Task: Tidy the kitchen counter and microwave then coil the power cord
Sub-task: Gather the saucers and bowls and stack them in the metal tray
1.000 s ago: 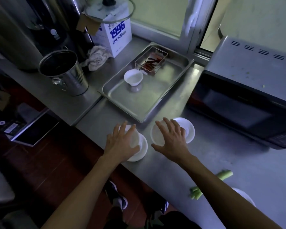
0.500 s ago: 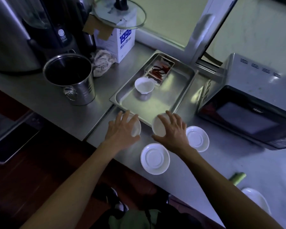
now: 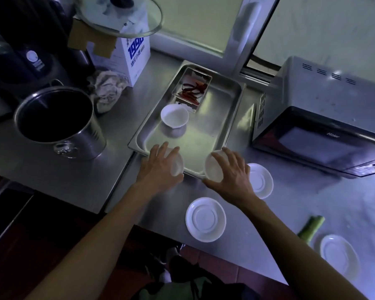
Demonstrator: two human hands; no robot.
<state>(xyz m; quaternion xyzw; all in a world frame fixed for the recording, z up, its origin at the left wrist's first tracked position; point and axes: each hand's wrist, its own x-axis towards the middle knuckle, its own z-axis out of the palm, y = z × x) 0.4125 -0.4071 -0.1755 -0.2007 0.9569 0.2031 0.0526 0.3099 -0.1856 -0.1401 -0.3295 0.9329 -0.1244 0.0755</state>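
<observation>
Two small white ceramic cups (image 3: 213, 167) are riding in your hands, left hand (image 3: 158, 167) and right hand (image 3: 232, 176) each curling fingers round one over the steel tray's (image 3: 232, 118) near rim; you are risking clipping it. A third cup (image 3: 174, 115) is sitting inside; three white saucers (image 3: 205, 219) are waiting.
</observation>
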